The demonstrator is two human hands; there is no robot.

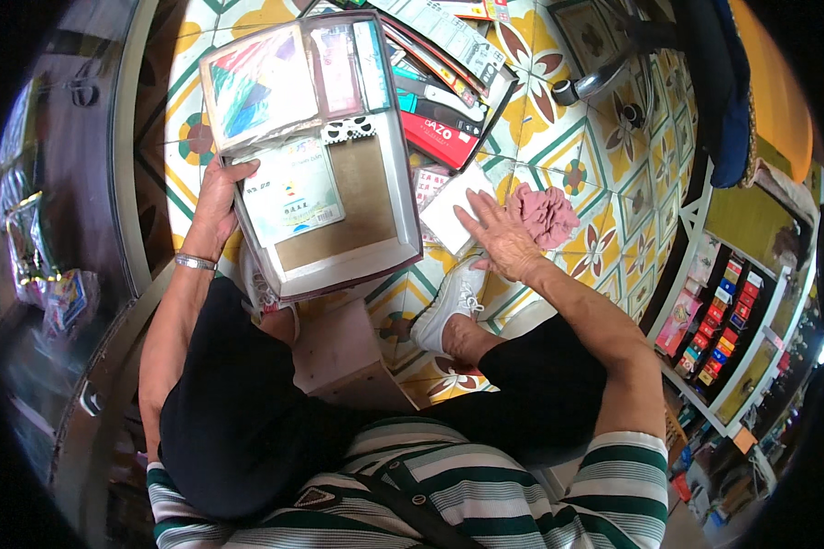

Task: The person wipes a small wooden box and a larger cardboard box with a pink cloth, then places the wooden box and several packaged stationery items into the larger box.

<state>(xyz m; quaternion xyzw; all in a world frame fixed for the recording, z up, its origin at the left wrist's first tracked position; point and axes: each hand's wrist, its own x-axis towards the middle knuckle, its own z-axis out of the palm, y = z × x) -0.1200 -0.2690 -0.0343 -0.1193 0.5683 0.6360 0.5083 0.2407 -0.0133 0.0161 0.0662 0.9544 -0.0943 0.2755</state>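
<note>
My left hand is closed on the left wall of a shallow cardboard box, its thumb over the rim. The box is tilted above the floor. Inside lie a clear-wrapped pack of coloured sheets, a pink packet and a white printed packet. A black-and-white patterned strip sits beside them, and the brown bottom shows at the near right. My right hand lies with fingers spread on a plain white flat rectangular thing beside the box. A crumpled pink cloth touches that hand's far side.
A second box holding packaged cutters and a red pack lies beyond on the patterned tile floor. A wooden stool stands between my legs. Chair legs are at the upper right; a glass-fronted cabinet stands left.
</note>
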